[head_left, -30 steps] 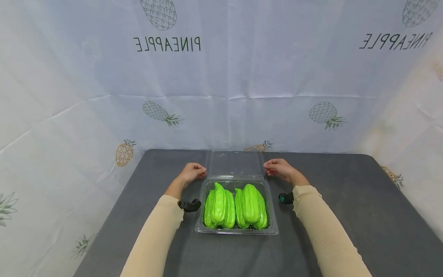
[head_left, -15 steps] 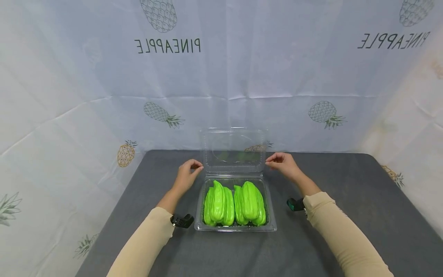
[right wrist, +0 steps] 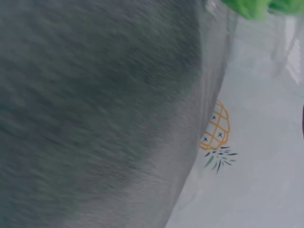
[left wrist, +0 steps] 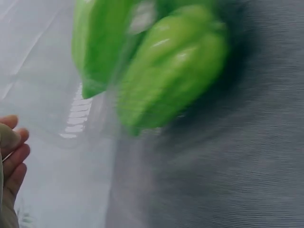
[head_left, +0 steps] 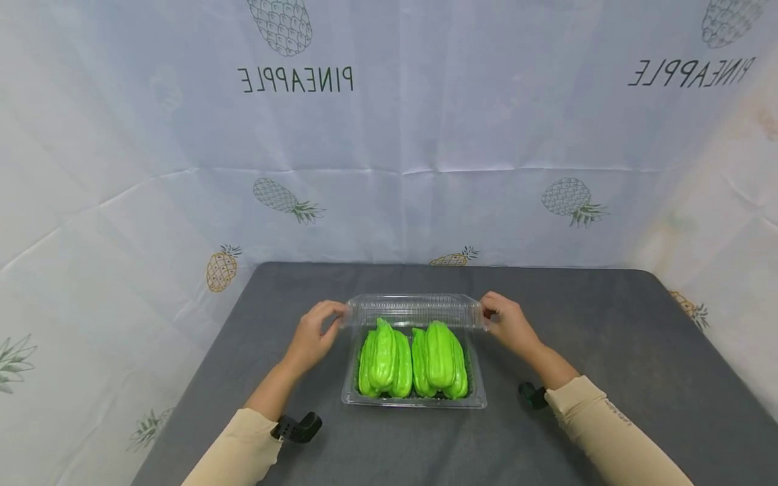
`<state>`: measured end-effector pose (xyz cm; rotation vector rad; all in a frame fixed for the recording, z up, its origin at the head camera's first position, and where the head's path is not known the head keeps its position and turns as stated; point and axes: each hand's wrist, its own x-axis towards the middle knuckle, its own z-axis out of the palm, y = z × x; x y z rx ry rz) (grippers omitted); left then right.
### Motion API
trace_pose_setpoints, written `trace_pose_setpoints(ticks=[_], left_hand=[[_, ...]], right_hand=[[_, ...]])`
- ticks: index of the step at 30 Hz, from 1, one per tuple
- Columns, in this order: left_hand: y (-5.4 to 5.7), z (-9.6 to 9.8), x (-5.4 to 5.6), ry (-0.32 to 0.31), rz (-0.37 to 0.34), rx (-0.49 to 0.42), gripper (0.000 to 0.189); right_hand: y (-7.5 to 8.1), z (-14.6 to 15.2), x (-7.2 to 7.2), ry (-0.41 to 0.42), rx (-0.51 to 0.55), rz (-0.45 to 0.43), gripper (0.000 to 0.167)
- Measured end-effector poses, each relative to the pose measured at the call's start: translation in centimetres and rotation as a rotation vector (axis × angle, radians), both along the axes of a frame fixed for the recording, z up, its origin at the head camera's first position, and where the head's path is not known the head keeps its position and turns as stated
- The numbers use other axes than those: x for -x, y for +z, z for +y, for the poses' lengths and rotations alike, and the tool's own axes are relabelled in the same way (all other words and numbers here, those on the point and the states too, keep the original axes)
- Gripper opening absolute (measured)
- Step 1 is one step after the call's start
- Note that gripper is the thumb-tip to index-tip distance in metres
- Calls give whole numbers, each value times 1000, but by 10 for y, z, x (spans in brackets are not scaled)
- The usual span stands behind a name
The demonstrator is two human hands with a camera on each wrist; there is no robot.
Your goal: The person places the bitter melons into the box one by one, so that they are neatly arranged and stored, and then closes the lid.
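A clear plastic clamshell box [head_left: 415, 403] lies on the dark table with two groups of green peppers [head_left: 440, 358] side by side in it. Its hinged lid [head_left: 415, 307] is raised and leans forward over the back of the box. At the lid's left corner my left hand [head_left: 313, 336] pinches the edge between thumb and fingers. My right hand [head_left: 509, 329] pinches the opposite corner. In the left wrist view, curled fingers [left wrist: 15, 164] show at the left edge, with the peppers [left wrist: 173, 66] seen through clear plastic. The right hand is out of its own wrist view.
The dark grey table [head_left: 608, 351] extends to both sides and in front of the box. Behind it hangs a pale cloth [head_left: 401, 202] printed with pineapples. Black bands [head_left: 296, 427] sit on the wrists.
The lid has swung up from lying back behind the box and now tips forward over it. Both hands have moved with its corners, coming nearer to the person and slightly outward.
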<state>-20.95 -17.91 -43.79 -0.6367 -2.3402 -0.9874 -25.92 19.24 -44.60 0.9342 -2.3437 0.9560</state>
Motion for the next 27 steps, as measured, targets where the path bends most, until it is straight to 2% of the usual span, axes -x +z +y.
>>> trace_pose_setpoints(ticks=[2, 6, 10, 14, 17, 19, 21, 23, 27], left_hand=[[-5, -2, -10, -14, -23, 28, 19], [-12, -1, -27, -23, -129, 65, 21], [-18, 0, -41, -1, -188, 94, 22], [-24, 2, -52, 21, -218, 83, 20], [-29, 3, -59, 31, -269, 59, 19], [-33, 3, -65, 32, -312, 43, 24], [-36, 4, -72, 21, -357, 28, 34], [-40, 5, -80, -3, -405, 10, 47], [-47, 11, -91, -43, -495, -49, 62]], right_hand=[[-3, 1, -5, 18, -23, 42, 32], [-12, 4, -15, 52, -49, 51, 28], [-21, 6, -22, 67, -68, 52, 30], [-25, 7, -30, 42, -82, -8, 24], [-25, 9, -41, -4, -90, -180, 17], [-23, 10, -50, -17, -82, -341, 24], [-21, 13, -58, 12, -57, -503, 34], [-19, 17, -66, 105, -20, -649, 45], [-17, 22, -77, 384, 67, -937, 74]])
